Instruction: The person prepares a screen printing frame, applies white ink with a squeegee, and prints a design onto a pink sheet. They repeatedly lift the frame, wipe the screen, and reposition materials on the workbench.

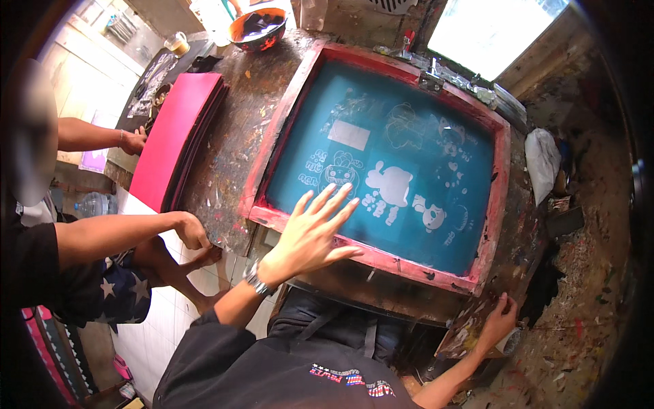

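On the stained table lies a framed screen, its designs already formed, anything remaining unclear; the left hand is spread, empty, over its near edge; the right hand, near right, curls, hold unclear.

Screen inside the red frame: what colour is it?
The screen is teal, with pale drawings; the head view shows it best.

At the far end of the table I see an orange-and-black bowl with dark contents, and left of it a small clear glass. Off to my right I spot a white plastic bag; at left, white floor tiles.
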`<move>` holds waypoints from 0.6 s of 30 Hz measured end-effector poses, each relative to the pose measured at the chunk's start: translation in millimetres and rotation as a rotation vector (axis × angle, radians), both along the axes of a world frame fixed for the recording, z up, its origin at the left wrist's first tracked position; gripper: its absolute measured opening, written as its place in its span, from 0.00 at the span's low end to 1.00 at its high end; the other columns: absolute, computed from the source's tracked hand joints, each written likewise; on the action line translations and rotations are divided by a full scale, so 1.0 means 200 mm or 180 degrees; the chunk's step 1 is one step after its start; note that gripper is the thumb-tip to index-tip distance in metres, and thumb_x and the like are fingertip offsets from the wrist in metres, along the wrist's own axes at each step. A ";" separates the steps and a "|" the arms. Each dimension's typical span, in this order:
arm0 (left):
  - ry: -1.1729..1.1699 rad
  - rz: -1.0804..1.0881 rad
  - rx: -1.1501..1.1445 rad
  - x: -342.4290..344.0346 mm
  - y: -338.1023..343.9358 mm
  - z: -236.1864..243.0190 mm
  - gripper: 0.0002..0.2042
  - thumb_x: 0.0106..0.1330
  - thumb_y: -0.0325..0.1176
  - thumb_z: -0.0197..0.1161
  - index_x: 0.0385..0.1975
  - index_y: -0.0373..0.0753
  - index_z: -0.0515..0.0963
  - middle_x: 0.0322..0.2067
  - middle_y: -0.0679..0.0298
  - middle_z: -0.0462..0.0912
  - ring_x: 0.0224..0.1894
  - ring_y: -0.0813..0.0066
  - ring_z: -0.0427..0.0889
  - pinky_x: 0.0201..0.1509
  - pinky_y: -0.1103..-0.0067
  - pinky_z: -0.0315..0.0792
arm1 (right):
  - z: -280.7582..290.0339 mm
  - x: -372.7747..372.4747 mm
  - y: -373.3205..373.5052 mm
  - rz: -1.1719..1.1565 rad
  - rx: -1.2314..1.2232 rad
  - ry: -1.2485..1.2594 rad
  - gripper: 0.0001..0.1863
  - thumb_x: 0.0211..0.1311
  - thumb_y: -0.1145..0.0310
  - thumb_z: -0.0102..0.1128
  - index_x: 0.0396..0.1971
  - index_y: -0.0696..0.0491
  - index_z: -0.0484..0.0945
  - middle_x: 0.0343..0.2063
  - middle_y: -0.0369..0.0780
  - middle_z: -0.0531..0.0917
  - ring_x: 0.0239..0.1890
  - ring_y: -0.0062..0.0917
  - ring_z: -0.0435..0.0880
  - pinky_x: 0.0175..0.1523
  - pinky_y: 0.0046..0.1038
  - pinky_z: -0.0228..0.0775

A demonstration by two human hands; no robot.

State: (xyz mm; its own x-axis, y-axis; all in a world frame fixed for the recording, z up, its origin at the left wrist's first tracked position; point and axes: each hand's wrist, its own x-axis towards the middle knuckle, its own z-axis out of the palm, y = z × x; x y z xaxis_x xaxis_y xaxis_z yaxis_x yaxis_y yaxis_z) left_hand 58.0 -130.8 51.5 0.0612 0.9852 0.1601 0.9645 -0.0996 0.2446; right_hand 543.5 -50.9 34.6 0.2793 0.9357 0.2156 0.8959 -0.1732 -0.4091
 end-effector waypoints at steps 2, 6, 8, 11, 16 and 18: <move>-0.0029 0.0079 -0.0308 0.02 0.04 -0.05 0.42 0.69 0.67 0.54 0.71 0.36 0.65 0.75 0.50 0.59 0.76 0.54 0.60 0.77 0.55 0.52 | 0.01 -0.10 0.02 0.0063 -0.0095 0.0135 0.23 0.74 0.52 0.59 0.46 0.61 0.82 0.42 0.49 0.87 0.44 0.44 0.85 0.50 0.39 0.73; -0.0103 0.0088 -0.0182 0.05 0.05 -0.13 0.40 0.70 0.62 0.56 0.65 0.27 0.70 0.68 0.46 0.70 0.72 0.53 0.66 0.77 0.58 0.56 | 0.02 -0.20 -0.04 0.0093 0.0026 0.0420 0.22 0.74 0.54 0.60 0.45 0.62 0.82 0.39 0.49 0.87 0.42 0.42 0.85 0.49 0.38 0.73; -0.0028 0.0053 -0.0094 0.06 0.05 -0.14 0.37 0.71 0.60 0.57 0.63 0.26 0.72 0.66 0.45 0.72 0.71 0.53 0.69 0.76 0.59 0.58 | -0.08 -0.13 -0.06 0.0152 0.0172 0.0528 0.22 0.74 0.54 0.61 0.44 0.63 0.82 0.38 0.48 0.87 0.41 0.40 0.85 0.49 0.37 0.74; -0.0030 -0.0087 -0.0031 0.06 0.03 -0.14 0.33 0.72 0.55 0.58 0.60 0.26 0.74 0.65 0.45 0.74 0.69 0.53 0.71 0.75 0.60 0.60 | -0.07 -0.21 -0.10 -0.0043 -0.0023 0.0722 0.21 0.74 0.56 0.60 0.43 0.63 0.82 0.38 0.47 0.87 0.41 0.38 0.84 0.49 0.35 0.74; -0.0195 -0.0242 -0.0163 0.05 0.04 -0.13 0.33 0.72 0.53 0.58 0.62 0.26 0.72 0.66 0.45 0.73 0.70 0.53 0.69 0.74 0.57 0.60 | -0.11 -0.26 -0.07 0.0065 0.0122 0.0706 0.20 0.76 0.57 0.59 0.44 0.63 0.83 0.38 0.46 0.87 0.40 0.37 0.84 0.49 0.35 0.74; -0.0302 -0.0266 -0.0266 0.05 0.03 -0.09 0.32 0.73 0.52 0.57 0.63 0.26 0.71 0.67 0.43 0.71 0.71 0.52 0.68 0.75 0.56 0.59 | -0.11 -0.26 -0.06 0.0074 0.0226 0.0718 0.20 0.76 0.57 0.58 0.44 0.63 0.83 0.37 0.46 0.87 0.39 0.36 0.83 0.48 0.35 0.74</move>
